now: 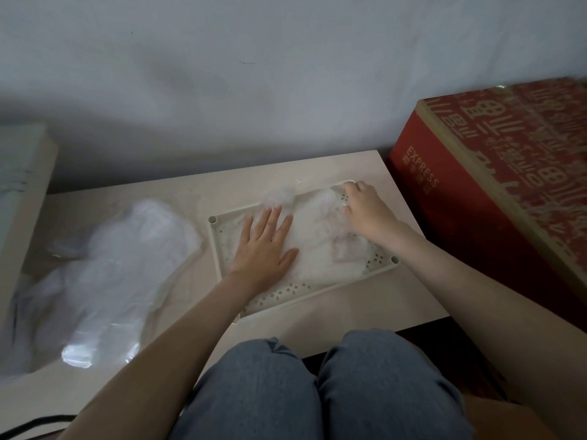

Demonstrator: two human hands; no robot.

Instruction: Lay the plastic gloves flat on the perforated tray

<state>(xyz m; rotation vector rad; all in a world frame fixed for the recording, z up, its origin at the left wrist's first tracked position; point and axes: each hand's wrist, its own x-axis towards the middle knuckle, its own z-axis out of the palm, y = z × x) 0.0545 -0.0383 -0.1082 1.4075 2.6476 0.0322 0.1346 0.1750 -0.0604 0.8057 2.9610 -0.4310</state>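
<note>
Clear plastic heap (120,265) crowds the table's (222,188) left half, close to the tray's left rim. The left hand (263,249), fingers straight, presses the plastic gloves (320,249) onto the perforated tray (286,290). The right hand (365,211) curls at the tray's far right corner; whether it pinches the film I cannot tell. Smoothing seems in hand; next, flatten the bunched far edge. A red box (476,173) stands beyond the table's right edge.
</note>
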